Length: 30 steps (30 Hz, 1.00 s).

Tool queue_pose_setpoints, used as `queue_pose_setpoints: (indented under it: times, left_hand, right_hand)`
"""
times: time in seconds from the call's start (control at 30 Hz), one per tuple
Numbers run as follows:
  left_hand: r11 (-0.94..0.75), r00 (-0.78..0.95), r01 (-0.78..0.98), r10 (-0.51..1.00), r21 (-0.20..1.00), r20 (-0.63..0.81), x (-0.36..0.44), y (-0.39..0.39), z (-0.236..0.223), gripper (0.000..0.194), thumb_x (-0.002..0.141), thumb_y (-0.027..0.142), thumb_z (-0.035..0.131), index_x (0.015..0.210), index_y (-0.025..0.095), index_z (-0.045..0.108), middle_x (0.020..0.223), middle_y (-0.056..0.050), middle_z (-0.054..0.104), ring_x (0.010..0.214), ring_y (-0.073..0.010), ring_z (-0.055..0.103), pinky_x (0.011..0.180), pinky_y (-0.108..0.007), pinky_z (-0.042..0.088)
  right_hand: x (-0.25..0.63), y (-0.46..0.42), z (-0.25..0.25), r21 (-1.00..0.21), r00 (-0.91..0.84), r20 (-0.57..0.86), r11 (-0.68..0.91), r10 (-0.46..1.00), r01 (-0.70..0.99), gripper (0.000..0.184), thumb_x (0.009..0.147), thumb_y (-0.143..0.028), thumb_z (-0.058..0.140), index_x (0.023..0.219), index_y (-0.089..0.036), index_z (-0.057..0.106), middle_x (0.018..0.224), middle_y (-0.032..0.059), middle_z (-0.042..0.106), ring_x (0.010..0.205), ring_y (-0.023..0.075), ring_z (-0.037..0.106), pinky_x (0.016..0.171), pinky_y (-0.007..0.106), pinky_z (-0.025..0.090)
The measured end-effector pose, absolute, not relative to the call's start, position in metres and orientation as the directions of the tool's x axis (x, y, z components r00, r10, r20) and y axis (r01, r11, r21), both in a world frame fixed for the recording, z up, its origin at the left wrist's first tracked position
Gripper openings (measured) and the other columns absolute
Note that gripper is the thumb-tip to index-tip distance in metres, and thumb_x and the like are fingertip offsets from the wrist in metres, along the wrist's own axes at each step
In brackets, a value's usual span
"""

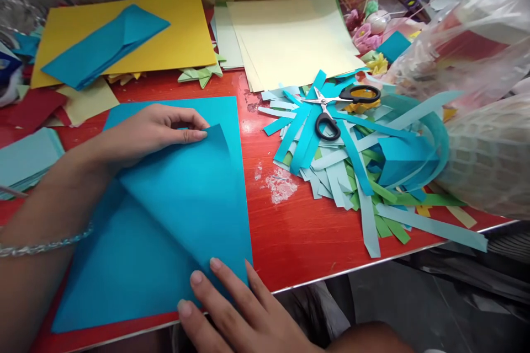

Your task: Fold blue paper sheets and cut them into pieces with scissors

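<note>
A blue sheet of paper (pixel 178 187) lies near the front edge of the red table, with one corner folded over diagonally. My left hand (pixel 161 129) pinches the raised corner of that flap between thumb and fingers, above the sheet's far part. My right hand (pixel 244 309) rests with fingers spread on the sheet's near right side, by the lower end of the fold. The fold stands slightly lifted along its left side. Beyond my left hand, a folded blue paper (pixel 107 47) lies on a yellow sheet (pixel 178 27).
Black-handled scissors (pixel 327 113) lie open on a heap of paper strips (pixel 343 171) to the right. Cream sheets (pixel 290 38) are stacked at the back. Light blue paper pieces (pixel 28 157) sit at the left. A plastic bag (pixel 467 38) stands at the far right.
</note>
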<state>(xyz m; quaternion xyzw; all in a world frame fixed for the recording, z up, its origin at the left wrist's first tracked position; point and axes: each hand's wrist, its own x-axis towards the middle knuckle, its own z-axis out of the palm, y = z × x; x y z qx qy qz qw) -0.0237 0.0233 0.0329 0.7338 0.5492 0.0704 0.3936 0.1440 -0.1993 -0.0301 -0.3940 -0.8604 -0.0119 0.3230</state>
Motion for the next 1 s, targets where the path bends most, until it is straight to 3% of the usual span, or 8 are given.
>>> queue_pose_setpoints:
  times: [0.07,0.2,0.37,0.43,0.53,0.7,0.8,1.0]
  left_hand:
    - [-0.073,0.371,0.74,0.873,0.668,-0.315,-0.019,0.018,0.037,0.036,0.082,0.048,0.056,0.097,0.015,0.061,0.097,0.0,0.065,0.09,-0.0189,0.054,0.075,-0.028,0.043]
    - [-0.183,0.411,0.755,0.88,0.63,-0.237,-0.003,0.009,0.04,0.035,0.084,0.047,0.052,0.1,0.017,0.061,0.105,-0.002,0.065,0.098,-0.0221,0.055,0.082,-0.03,0.043]
    - [-0.415,0.541,0.774,0.826,0.478,-0.158,0.011,0.004,0.029,0.031,0.089,0.042,0.045,0.098,0.018,0.061,0.105,-0.006,0.061,0.1,-0.0227,0.056,0.086,-0.032,0.041]
    - [-0.447,0.547,0.8,0.817,0.399,-0.183,0.014,0.002,0.026,0.033,0.092,0.041,0.039,0.1,0.016,0.059,0.107,-0.008,0.058,0.1,-0.0236,0.054,0.087,-0.033,0.041]
    - [-0.467,0.55,0.821,0.802,0.328,-0.233,0.014,0.0,0.028,0.034,0.094,0.039,0.033,0.101,0.015,0.056,0.109,-0.009,0.053,0.099,-0.0238,0.053,0.087,-0.035,0.04]
    - [-0.451,0.533,0.839,0.796,0.306,-0.289,0.009,0.001,0.036,0.028,0.093,0.036,0.036,0.1,0.016,0.054,0.109,-0.008,0.055,0.098,-0.024,0.053,0.085,-0.035,0.039]
    - [-0.45,0.539,0.835,0.783,0.315,-0.31,0.007,0.001,0.038,0.026,0.093,0.036,0.037,0.1,0.017,0.054,0.11,-0.007,0.056,0.097,-0.0228,0.053,0.085,-0.033,0.039]
    - [-0.494,0.539,0.841,0.799,0.218,-0.266,0.012,-0.003,0.037,0.029,0.093,0.038,0.037,0.099,0.018,0.058,0.111,-0.007,0.057,0.097,-0.0244,0.054,0.076,-0.03,0.037]
  right_hand:
    - [0.158,-0.194,-0.022,-0.229,-0.54,0.574,0.754,0.615,0.616,0.034,0.094,-0.026,0.046,0.124,-0.016,0.058,0.131,0.0063,0.057,0.124,0.0255,0.05,0.096,0.034,0.049]
    - [0.189,-0.187,-0.007,-0.273,-0.618,0.535,0.81,0.576,0.519,0.033,0.095,-0.02,0.044,0.122,-0.009,0.06,0.125,0.0069,0.061,0.122,0.0215,0.052,0.094,0.025,0.051]
    - [0.21,-0.19,-0.009,-0.273,-0.62,0.499,0.789,0.606,0.551,0.032,0.096,-0.019,0.042,0.12,-0.011,0.061,0.124,0.0059,0.062,0.121,0.0207,0.053,0.086,0.024,0.054]
    - [0.21,-0.192,-0.013,-0.261,-0.612,0.486,0.772,0.624,0.579,0.031,0.096,-0.019,0.042,0.121,-0.013,0.06,0.126,0.0056,0.06,0.122,0.0206,0.052,0.082,0.023,0.055]
    - [0.209,-0.194,-0.018,-0.296,-0.586,0.488,0.754,0.647,0.587,0.032,0.096,-0.023,0.043,0.122,-0.014,0.06,0.129,0.0066,0.058,0.126,0.0213,0.048,0.087,0.026,0.054]
    - [0.21,-0.194,-0.017,-0.417,-0.516,0.522,0.731,0.679,0.54,0.03,0.096,-0.023,0.044,0.118,-0.014,0.063,0.122,0.0054,0.063,0.124,0.0185,0.05,0.098,0.025,0.048]
    - [0.211,-0.196,-0.017,-0.402,-0.516,0.529,0.734,0.674,0.547,0.029,0.096,-0.024,0.045,0.117,-0.017,0.064,0.122,0.0038,0.064,0.124,0.0182,0.05,0.1,0.025,0.046]
    - [0.201,-0.206,-0.022,-0.418,-0.42,0.507,0.641,0.753,0.644,0.028,0.094,-0.021,0.049,0.118,-0.019,0.064,0.116,0.0082,0.067,0.127,0.0237,0.046,0.1,0.031,0.047]
